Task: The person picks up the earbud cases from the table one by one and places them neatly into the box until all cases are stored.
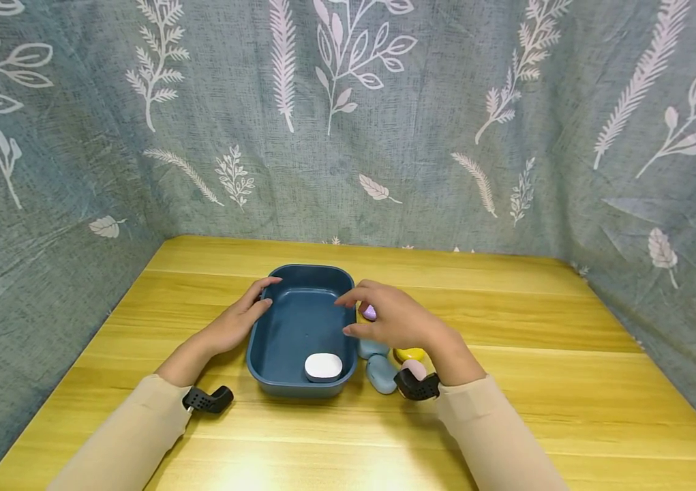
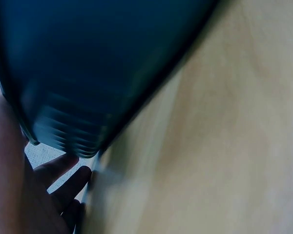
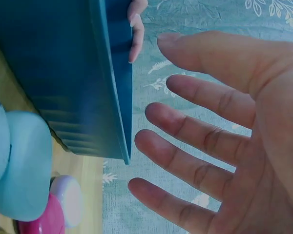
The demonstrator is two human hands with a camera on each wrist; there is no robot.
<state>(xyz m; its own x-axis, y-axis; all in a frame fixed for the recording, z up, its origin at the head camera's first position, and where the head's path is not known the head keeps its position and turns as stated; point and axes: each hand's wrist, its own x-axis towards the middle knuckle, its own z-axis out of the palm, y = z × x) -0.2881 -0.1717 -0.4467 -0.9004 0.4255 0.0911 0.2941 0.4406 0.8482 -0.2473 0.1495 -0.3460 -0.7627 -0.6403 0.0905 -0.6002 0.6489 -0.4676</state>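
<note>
A dark blue plastic bin [image 1: 305,317] stands on the wooden table, with a white rounded oblong case [image 1: 323,367] inside at its near end. My left hand [image 1: 234,324] holds the bin's left wall. Its thumb and index finger reach over the rim, while the other fingers [image 2: 71,187] lie along the outside. Over the right rim hovers my right hand [image 1: 393,317], its fingers spread and holding nothing. The right wrist view shows a gap between its fingertips [image 3: 158,146] and the bin's edge.
Right of the bin lie several small rounded items: light blue ones [image 1: 381,374], a yellow one [image 1: 410,354], a pale pink one [image 1: 414,369] and a purple one [image 1: 369,313]. A leaf-patterned curtain [image 1: 323,170] hangs behind the table [image 1: 507,307] and along both sides.
</note>
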